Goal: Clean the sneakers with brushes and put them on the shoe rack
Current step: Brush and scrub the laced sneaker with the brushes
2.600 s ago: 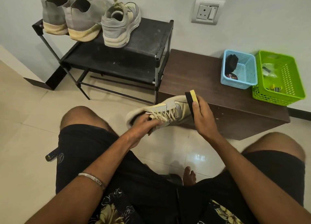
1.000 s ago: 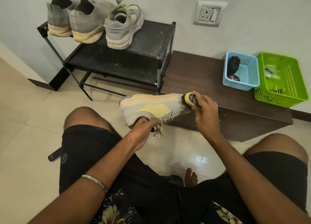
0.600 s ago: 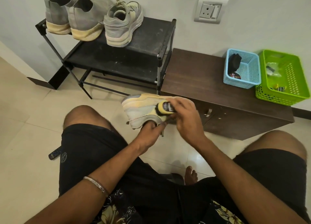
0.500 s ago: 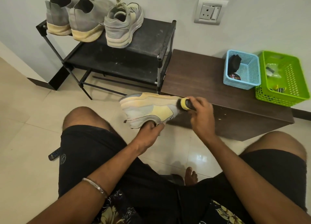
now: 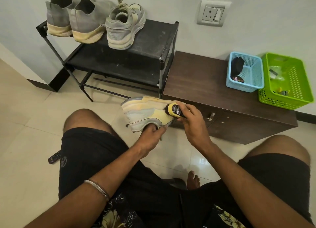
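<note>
Shiny pale floor tiles and a grey wall sit behind a black shoe rack and a low brown cabinet.

One sneaker is up in the air over the person's lap. It is pale grey with soft yellow patches, and it lies on its side with its thick sole facing the rack.

The left hand grips the sneaker from below, fingers tucked into its opening. The right hand curls round one small brush, which is yellow and black. Its dark bristles touch the yellow side of the sneaker, just above the left hand.

Three more grey sneakers stand on the rack's top shelf, heels toward us.

Two baskets sit on the cabinet, one blue basket and one green basket.
</note>
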